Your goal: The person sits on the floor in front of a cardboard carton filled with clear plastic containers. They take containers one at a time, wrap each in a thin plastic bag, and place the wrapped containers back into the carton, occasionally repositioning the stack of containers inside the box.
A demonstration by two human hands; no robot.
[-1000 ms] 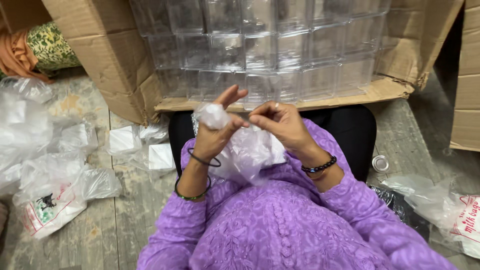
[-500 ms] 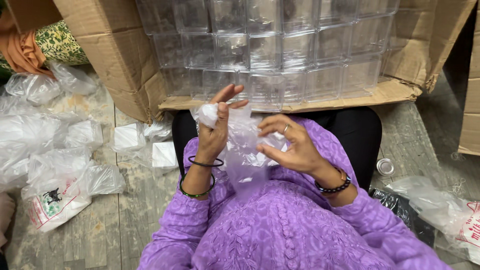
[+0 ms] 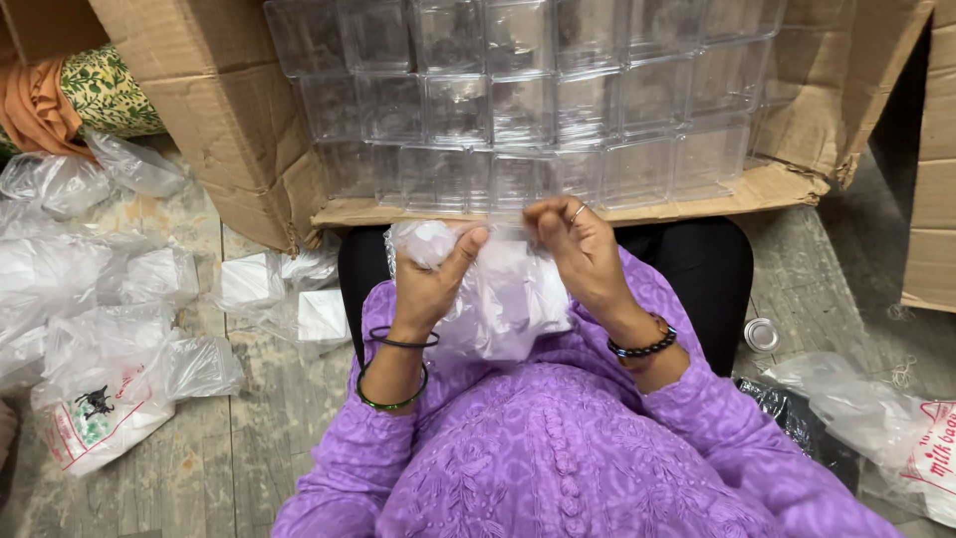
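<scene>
Both hands are pinched shut on a clear bag [image 3: 503,299] over the lap: left hand [image 3: 430,284] grips its bunched top, right hand [image 3: 578,244] pulls the other edge, just below the box [image 3: 229,110] of clear tubs [image 3: 518,100].

hands: left [image 3: 430,284], right [image 3: 578,249] | gripping clear plastic bag [image 3: 508,299] | contents unclear

Cardboard box [image 3: 249,120] blocks ahead; floor gap [image 3: 269,438] left.

Single view, from the camera on my head, facing steeply down and slightly forward. Near: my lap and both hands, close below the lens. Far: the open cardboard box [image 3: 214,90] of clear containers [image 3: 518,100]. Floor [image 3: 259,438] at left and right.
</scene>
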